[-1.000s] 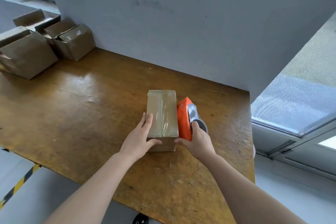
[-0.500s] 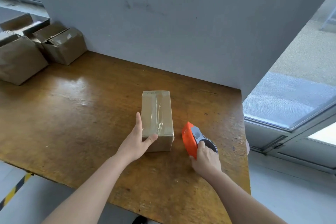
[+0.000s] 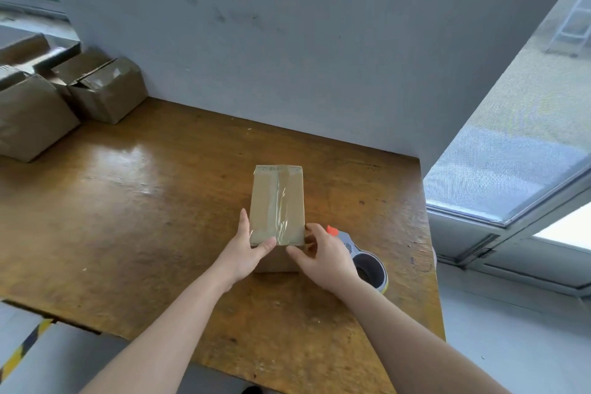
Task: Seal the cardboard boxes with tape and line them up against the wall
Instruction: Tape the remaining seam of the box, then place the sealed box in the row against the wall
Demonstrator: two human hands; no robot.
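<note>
Right now, on my feed, both hands are on the small brown cardboard box (image 3: 277,198). It sits on the glossy brown wooden table (image 3: 128,201), toward the table's right side and well apart from the grey wall (image 3: 287,57). The left hand (image 3: 246,253) grasps the box's near left corner, with its fingers lying along the left side and its thumb pressed onto the top at the near edge. The right hand (image 3: 323,257) grasps the near right corner, its thumb against the front face just under the top edge and its fingers curled at the right side. A strip of clear tape (image 3: 281,211) runs lengthwise down the top. Just beside the right hand, partly hidden behind it, the orange and grey tape dispenser (image 3: 367,264) lies on the table. At far left, other brown cardboard boxes (image 3: 105,93) cluster by the wall.
</note>
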